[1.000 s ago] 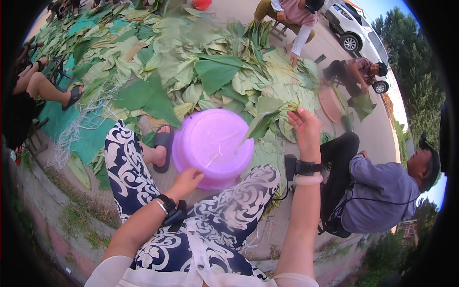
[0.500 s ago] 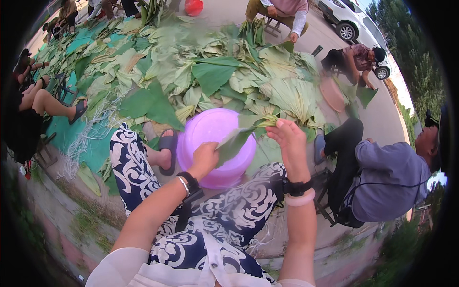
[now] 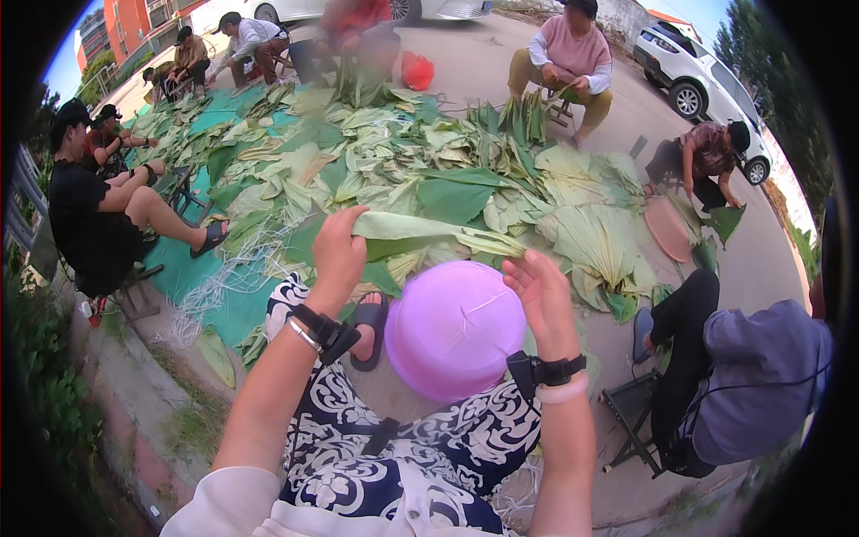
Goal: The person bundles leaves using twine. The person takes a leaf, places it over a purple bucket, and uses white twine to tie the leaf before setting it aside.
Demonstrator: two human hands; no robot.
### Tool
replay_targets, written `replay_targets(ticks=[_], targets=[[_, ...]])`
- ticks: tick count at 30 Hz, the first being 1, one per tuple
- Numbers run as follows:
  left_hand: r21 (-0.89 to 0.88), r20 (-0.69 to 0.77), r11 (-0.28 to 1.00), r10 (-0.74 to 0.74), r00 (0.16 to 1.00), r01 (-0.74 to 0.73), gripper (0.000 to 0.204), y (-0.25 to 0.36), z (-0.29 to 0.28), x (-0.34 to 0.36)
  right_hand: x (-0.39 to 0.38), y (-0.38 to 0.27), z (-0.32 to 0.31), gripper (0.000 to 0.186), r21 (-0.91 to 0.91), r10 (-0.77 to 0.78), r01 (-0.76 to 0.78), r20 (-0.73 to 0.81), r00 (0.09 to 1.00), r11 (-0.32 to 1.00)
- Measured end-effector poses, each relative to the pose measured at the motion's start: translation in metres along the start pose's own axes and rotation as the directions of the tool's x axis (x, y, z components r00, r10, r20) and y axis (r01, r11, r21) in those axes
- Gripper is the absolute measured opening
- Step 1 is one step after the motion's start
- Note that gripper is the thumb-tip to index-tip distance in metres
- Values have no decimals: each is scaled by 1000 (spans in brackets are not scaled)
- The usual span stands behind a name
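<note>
A large green leaf, like a folded lotus leaf [image 3: 416, 230], is stretched between my two hands. Its broad left end is gripped by my left hand [image 3: 339, 251], fingers closed on the edge. The gathered, yellowish right end lies at the fingertips of my right hand [image 3: 548, 295], pinched by thumb and finger. Below the leaf, a purple basin [image 3: 447, 349] stands upside down between my legs, with a few thin white strands [image 3: 472, 315] on its top. The leaf hangs above the basin, apart from it.
Piled leaves [image 3: 358, 170] cover the green sheet [image 3: 219, 309] ahead. A bundle of white strips [image 3: 219, 286] lies left. Several people sit around the pile; a person in a grey-blue shirt [image 3: 761, 358] is close at my right. A brownish-pink basin lid or tray [image 3: 667, 230] stands beyond.
My left hand has moved up and left, drawing the leaf out into a long, nearly level strip. The view has tilted upward, showing more of the people and cars.
</note>
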State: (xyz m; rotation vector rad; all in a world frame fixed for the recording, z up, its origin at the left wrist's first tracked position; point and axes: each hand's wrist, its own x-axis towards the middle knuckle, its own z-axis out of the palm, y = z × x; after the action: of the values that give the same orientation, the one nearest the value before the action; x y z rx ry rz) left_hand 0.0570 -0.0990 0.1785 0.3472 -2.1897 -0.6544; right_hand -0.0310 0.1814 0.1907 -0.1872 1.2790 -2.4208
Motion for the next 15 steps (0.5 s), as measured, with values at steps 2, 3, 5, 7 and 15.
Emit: replay_targets(ticks=[2, 3, 5, 7, 15], targets=[[-11, -57, 1000, 11, 998, -11, 36, 5, -10, 2, -1, 5, 7, 19, 57, 22, -25, 49, 999, 998], [-44, -48, 999, 18, 999, -21, 36, 10, -12, -1, -3, 7, 8, 21, 62, 69, -73, 54, 996, 995], [-113, -50, 993, 33, 998, -39, 34, 15, -10, -3, -3, 12, 10, 26, 0, 102, -102, 79, 992, 995], [-124, -30, 988, 89, 996, -92, 33, 23, -3, -10, 0, 19, -7, 27, -39, 119, -117, 49, 992, 992], [-193, 120, 973, 149, 982, -124, 39, 22, 5, -47, -1, 4, -25, 42, -22, 77, -78, -41, 996, 997]])
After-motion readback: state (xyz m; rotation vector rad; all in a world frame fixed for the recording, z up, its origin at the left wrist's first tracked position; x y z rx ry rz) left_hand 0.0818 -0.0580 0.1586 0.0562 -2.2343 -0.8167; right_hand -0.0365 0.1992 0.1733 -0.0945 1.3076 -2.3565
